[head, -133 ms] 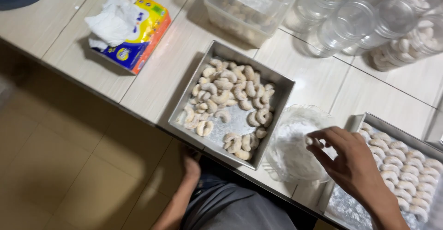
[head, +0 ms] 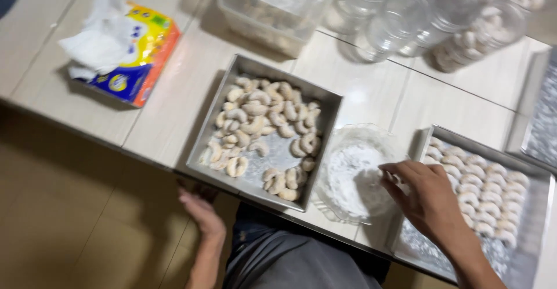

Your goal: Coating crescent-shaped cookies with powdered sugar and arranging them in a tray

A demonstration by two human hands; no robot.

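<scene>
On the surface, from the hands outward:
Right hand [head: 426,199]: fingers dipped into the glass bowl [head: 354,176] of white powder (grip unclear).
Left hand [head: 200,211]: loosely open at the edge, below the metal tray [head: 264,129] of crescent cookies [head: 258,126].
Right tray [head: 481,199]: coated cookies.
Far left: tissue box [head: 125,54].

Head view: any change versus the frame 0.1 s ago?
Almost none. The right hand still has its fingertips in the clear bowl of white powder; the left hand still rests at the table edge below the square tray of crescent cookies. Only the framing shifted a little. Nothing picked up or released.
</scene>
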